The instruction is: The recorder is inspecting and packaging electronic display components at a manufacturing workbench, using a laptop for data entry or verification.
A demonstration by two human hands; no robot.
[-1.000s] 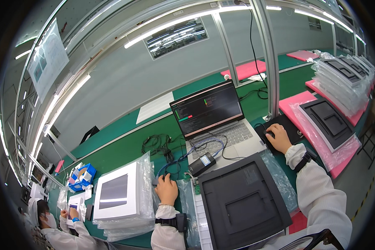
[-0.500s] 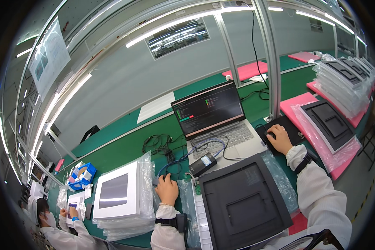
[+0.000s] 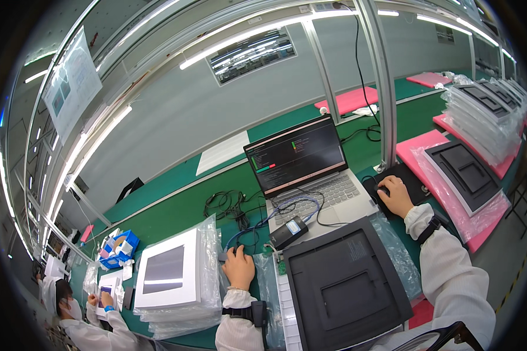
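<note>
A black computer mouse (image 3: 383, 191) sits under my right hand (image 3: 397, 199), whose fingers curl over it on a dark pad (image 3: 409, 175). My left hand (image 3: 238, 270) is closed at the end of a blue cable (image 3: 235, 240), beside a stack of bagged panels; a small dark part shows at its fingers, too hidden to name. In front of me lies a black panel (image 3: 346, 286) with a raised rectangular frame. A green circuit board (image 3: 281, 268) peeks out at its upper left edge. Behind it stands an open laptop (image 3: 298, 155) with text on a dark screen.
A small black box (image 3: 288, 233) with cables rests against the laptop. White-framed panels (image 3: 193, 251) are stacked in plastic at left, near a blue bin (image 3: 123, 257) and a co-worker (image 3: 88, 316). Another black panel (image 3: 465, 172) lies on pink foam at right. A metal post (image 3: 385, 88) rises behind.
The whole view has shifted slightly, so things appear a little further right. Both hands keep their places, at the mouse and at the cable end.
</note>
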